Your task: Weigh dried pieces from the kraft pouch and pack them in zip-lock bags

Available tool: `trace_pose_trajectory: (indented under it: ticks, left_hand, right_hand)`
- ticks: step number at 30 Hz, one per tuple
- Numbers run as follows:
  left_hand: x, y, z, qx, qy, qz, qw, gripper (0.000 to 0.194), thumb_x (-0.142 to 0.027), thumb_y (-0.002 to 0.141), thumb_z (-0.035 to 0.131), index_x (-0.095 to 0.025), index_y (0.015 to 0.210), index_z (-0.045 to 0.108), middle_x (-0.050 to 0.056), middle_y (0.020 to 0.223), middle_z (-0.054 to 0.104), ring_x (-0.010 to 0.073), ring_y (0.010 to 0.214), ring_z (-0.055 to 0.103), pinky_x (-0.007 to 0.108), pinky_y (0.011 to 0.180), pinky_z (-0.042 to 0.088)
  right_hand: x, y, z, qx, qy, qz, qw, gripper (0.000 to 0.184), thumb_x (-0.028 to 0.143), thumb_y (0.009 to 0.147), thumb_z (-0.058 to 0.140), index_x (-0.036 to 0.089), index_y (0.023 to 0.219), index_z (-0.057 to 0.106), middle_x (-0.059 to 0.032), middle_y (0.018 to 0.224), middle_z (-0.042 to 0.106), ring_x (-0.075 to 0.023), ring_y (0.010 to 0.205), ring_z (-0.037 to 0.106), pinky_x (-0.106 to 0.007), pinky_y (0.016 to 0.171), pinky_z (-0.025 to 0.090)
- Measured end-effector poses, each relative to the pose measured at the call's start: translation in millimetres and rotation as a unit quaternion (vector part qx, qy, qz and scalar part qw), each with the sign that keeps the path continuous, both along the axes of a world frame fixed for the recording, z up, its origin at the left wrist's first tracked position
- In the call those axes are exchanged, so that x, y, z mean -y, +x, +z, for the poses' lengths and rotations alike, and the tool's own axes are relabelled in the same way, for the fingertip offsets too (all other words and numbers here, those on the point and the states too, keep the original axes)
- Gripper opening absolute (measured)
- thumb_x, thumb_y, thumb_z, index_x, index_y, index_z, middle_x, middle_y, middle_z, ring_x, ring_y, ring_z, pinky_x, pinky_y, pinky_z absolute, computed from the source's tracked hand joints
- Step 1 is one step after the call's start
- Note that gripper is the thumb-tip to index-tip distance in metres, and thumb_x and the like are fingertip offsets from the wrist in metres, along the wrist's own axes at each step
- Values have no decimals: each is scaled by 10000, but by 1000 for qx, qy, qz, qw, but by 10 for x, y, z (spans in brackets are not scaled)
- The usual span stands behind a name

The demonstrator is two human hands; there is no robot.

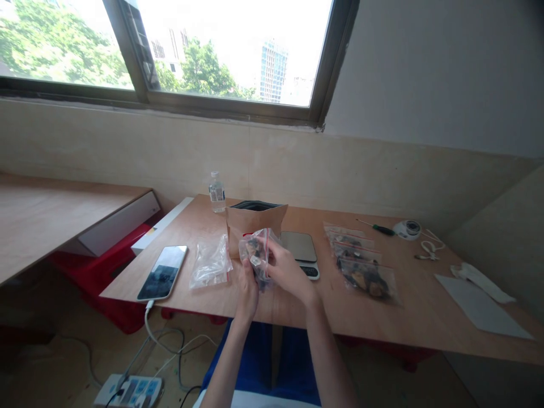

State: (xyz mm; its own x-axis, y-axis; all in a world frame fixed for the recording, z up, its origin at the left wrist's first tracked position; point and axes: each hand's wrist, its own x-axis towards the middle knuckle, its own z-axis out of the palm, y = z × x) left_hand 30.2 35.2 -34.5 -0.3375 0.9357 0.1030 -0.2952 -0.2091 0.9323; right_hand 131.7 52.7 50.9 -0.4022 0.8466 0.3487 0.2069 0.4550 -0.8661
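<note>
Between my hands is a clear zip bag (254, 247) with dark and brownish dried pieces inside, held above the table's front edge. My left hand (247, 289) grips it from below on the left. At its red-striped zip end, the fingers of my right hand (283, 265) are closed on the plastic. Just behind stands an open brown paper pouch (238, 224), its contents hidden. A kitchen scale (300, 247) with a grey plate sits right of the pouch, partly covered by my right hand. Flat clear zip bags (210, 263) lie to the left.
Several filled zip bags (368, 277) overlap on the right. Beyond them are a screwdriver (382, 229), a white dome-shaped device (407, 229), a cable (430, 249) and white paper (480, 306). A phone (162, 273) and water bottle (217, 194) stand left; a power strip (130, 391) lies below.
</note>
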Motion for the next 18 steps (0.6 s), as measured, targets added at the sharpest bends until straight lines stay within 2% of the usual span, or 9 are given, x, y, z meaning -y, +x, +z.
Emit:
trace_pose_trajectory:
  ticks: [3,6,10,13,15,18]
  left_hand:
    - [-6,-44,-3,-19,-4,7,1000,571,-607,794,454,-150,1055,675,110,1053,686,235,1040,610,307,871,488]
    - [-10,-63,-3,-43,-10,17,999,567,-606,807,435,-142,1017,687,108,972,703,215,952,640,286,822,497]
    - [0,-65,55,-33,-43,21,998,583,-619,805,430,-147,1054,665,104,927,701,202,838,657,253,639,518]
    - [-1,-66,86,-5,-75,16,997,627,-642,796,418,-141,1106,634,112,900,697,198,743,663,230,500,486]
    - [-16,-63,68,21,-81,14,996,639,-642,805,402,-128,1111,626,123,917,695,199,755,667,231,517,494]
    - [-50,-43,3,75,-72,25,994,629,-627,813,406,-108,1086,632,140,978,690,225,862,664,270,648,528]
  right_hand:
    - [-65,-41,-25,-1,-12,3,1000,400,204,771,592,255,1167,596,-36,1133,639,-201,1011,605,-349,910,463]
    - [-102,-56,-55,-11,-41,3,999,388,204,768,585,238,1155,597,-36,1083,657,-194,945,628,-340,861,489]
    - [-132,-58,-80,-50,-107,51,992,355,204,753,592,207,1108,606,-30,1004,680,-170,833,653,-299,749,527]
    - [-153,-49,-85,-69,-135,69,986,306,219,733,628,185,1037,628,-34,978,686,-161,815,657,-278,721,533]
    - [-173,-37,-97,-70,-137,66,986,290,233,723,650,178,1007,639,-43,990,685,-160,832,657,-281,743,532]
    - [-212,-19,-141,-61,-125,47,989,317,258,711,678,175,1016,650,-57,996,690,-176,862,657,-319,790,529]
